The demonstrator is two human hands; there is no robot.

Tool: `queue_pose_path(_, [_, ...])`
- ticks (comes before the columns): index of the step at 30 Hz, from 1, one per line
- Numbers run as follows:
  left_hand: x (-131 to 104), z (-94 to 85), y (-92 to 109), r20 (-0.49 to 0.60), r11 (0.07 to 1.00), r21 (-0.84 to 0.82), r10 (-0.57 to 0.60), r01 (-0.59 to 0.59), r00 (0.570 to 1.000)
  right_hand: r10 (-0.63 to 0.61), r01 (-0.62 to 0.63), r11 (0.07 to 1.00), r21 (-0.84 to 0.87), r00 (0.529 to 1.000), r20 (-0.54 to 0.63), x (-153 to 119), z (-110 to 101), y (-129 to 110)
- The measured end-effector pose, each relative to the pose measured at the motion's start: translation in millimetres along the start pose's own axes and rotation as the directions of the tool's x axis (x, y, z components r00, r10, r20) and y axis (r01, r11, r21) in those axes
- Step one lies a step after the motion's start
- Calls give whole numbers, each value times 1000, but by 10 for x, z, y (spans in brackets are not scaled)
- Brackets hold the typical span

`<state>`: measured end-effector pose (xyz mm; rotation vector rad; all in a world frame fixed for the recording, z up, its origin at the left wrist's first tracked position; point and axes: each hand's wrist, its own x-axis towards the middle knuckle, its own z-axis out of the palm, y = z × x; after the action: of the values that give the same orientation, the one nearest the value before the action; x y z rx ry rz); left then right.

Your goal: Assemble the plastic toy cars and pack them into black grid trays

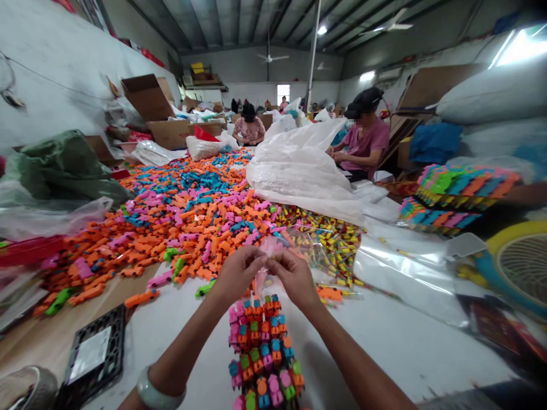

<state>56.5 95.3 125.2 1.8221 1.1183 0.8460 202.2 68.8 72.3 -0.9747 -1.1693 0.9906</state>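
Observation:
Both hands meet near the middle of the head view. My left hand (241,270) is closed, thumb and fingers pinched on a thin clear plastic bag (259,280). Close beside it, my right hand (294,276) pinches the same plastic, its fingertips nearly touching the left ones. Just below the hands, rows of small multicoloured toys (265,353) stand on the white table (179,336). Beyond the hands spreads a large pile of orange, pink, blue and green toys (205,222). To its right are yellow and red wrapped pieces (337,242).
Clear plastic sheets (405,273) lie at the right, near a yellow-rimmed fan (517,256) and stacked toys (465,185). A black tray (113,347) is at the lower left. A big white bag (299,165) stands behind the pile. Two people (363,136) sit farther back.

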Motion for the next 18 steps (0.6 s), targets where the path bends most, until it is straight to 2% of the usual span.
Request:
queue_pose_path(3, [-28,-31,8,-58,999,43,-21,23,998,-16,16,1000,-6,999,-35,0,23,-12])
queue_pose_path(8, [-48,-72,-40,-127,996,-25,-87,84,988,-42,43,999,12,995,-90,-28,19,8])
queue_pose_path(11, [-58,-53,-44,-112,990,-109,-107,95,988,-11,11,999,45,1000,-2,-40,38,-2])
queue_pose_path(13, [-61,-37,-30,-54,979,-173,-119,108,991,13,-18,998,53,996,86,-25,45,6])
queue_pose_path(15, [-59,-41,-23,-7,972,-207,-115,111,993,23,-29,998,47,993,119,14,9,37])
queue_pose_path(18, [-55,-83,-50,-59,984,-163,-85,74,995,16,-16,1000,15,1000,5,91,-144,95])
